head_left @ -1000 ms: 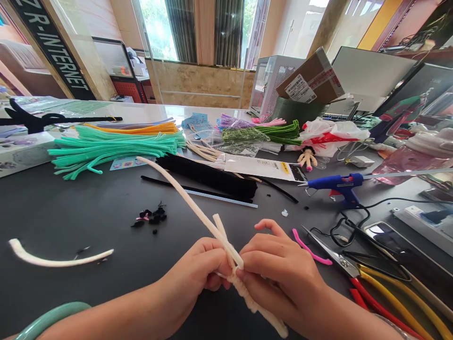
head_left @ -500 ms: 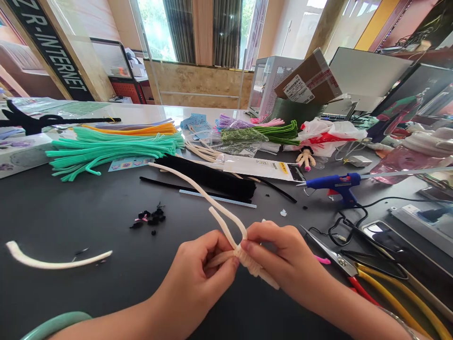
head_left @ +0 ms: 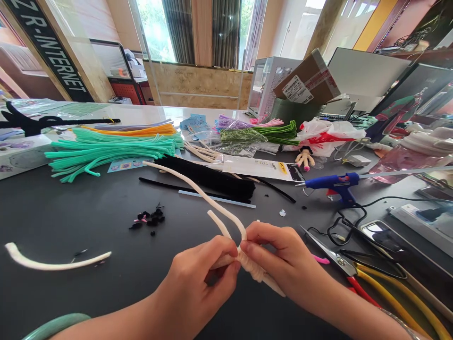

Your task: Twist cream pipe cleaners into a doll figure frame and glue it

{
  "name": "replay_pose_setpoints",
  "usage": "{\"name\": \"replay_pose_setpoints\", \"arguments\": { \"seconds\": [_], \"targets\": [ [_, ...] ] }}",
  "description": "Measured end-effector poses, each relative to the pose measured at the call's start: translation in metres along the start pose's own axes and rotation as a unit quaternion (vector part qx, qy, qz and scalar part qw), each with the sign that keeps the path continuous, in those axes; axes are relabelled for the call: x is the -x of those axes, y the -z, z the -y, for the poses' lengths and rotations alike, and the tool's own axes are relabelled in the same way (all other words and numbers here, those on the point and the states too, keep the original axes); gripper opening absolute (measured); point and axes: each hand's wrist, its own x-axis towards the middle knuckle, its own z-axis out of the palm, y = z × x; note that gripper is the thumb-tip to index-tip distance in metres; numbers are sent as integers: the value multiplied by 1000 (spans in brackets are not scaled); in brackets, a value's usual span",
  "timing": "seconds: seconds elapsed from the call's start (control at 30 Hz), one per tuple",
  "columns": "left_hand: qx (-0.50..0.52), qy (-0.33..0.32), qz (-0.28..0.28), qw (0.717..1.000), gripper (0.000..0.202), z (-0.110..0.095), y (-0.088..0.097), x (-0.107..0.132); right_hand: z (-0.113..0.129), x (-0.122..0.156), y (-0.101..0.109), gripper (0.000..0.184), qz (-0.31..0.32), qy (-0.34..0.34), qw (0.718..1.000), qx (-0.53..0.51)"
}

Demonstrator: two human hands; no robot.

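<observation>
We seem to be in a craft-strewn office: a computer monitor [head_left: 366, 73] back right, mint-green pipe cleaners [head_left: 116, 145], glue gun [head_left: 334, 182] and scissors [head_left: 345, 263] on the desk [head_left: 88, 217].

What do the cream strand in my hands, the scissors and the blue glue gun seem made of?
Cream strand: probably chenille, given its soft, matte, fuzzy look. Scissors: shiny blades suggest metal; smooth red and yellow handles look like plastic. Blue glue gun: likely hard plastic, from its smooth body.
</observation>
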Motion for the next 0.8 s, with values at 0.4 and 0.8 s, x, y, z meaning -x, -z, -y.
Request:
{"name": "replay_pose_setpoints", "arguments": {
  "seconds": [0.4, 0.8],
  "targets": [
    [-13, 13, -15, 1000, 11, 0, 1, 2, -1, 3, -4, 21, 16, 26, 999, 26],
    [-43, -15, 23, 999, 14, -1, 3, -1, -2, 5, -3, 24, 19, 42, 997, 69]
  ]
}}
